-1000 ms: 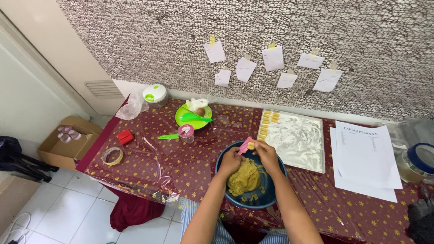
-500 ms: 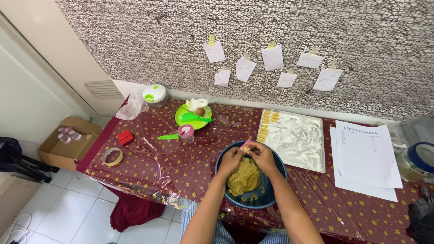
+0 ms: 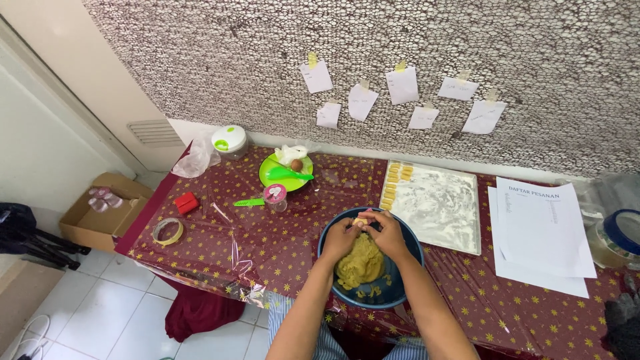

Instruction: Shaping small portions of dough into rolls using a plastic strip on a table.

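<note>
At lower centre of the frame, a small piece of dough (image 3: 361,221) is pinched between both hands, over the far rim of a dark blue bowl (image 3: 408,280). The left hand (image 3: 342,235) and the right hand (image 3: 387,231) curl together around the piece, fingertips touching it, so both are grasping it rather than lying loose. Below the hands, the bowl holds a big mound of yellow dough (image 3: 360,260), with crumbs near its front rim, so most of the dough seems unshaped. Just right of the bowl lies a floured tray (image 3: 433,207); a short double row of shaped pieces (image 3: 395,183) sits along its upper left edge, and the rest of the tray is bare flour, which suggests the shaping is at an early stage. Further right lie paper sheets (image 3: 541,230). To the upper left are a green plate (image 3: 285,172) and a tape roll (image 3: 167,231) on the dark red star-print tablecloth (image 3: 220,220).
</note>
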